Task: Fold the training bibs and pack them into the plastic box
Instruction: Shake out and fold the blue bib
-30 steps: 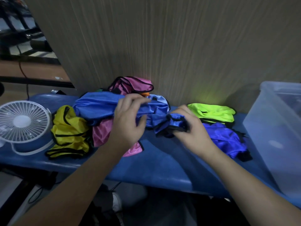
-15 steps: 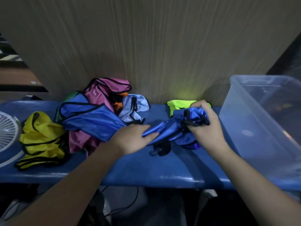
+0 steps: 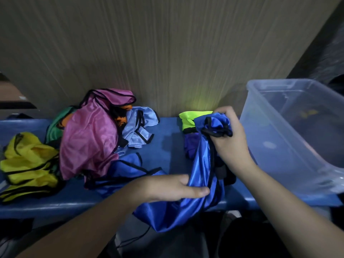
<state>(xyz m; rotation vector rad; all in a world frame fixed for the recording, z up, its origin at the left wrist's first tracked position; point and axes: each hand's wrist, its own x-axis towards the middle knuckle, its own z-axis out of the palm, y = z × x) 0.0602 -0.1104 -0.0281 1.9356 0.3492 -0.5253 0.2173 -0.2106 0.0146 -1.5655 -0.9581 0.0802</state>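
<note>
Left hand [image 3: 173, 189] pinches the blue bib [image 3: 201, 175] low over the surface [image 3: 167, 146] edge, right hand [image 3: 228, 138] has its bunched top clenched a bit higher, and the plastic box [image 3: 290, 138] sits just right, pink bib [image 3: 89, 135] heap back left.

Legible text: none. The bibs [image 3: 89, 135], the plastic box [image 3: 290, 146], the blue bench [image 3: 167, 146] and the wall panel [image 3: 149, 53] carry no readable print, label or number.

Royal blue bib [image 3: 201, 174] (black-trimmed), pink bib [image 3: 89, 138], yellow bib [image 3: 28, 161], neon-green bib [image 3: 188, 120], blue bench [image 3: 167, 146]
</note>
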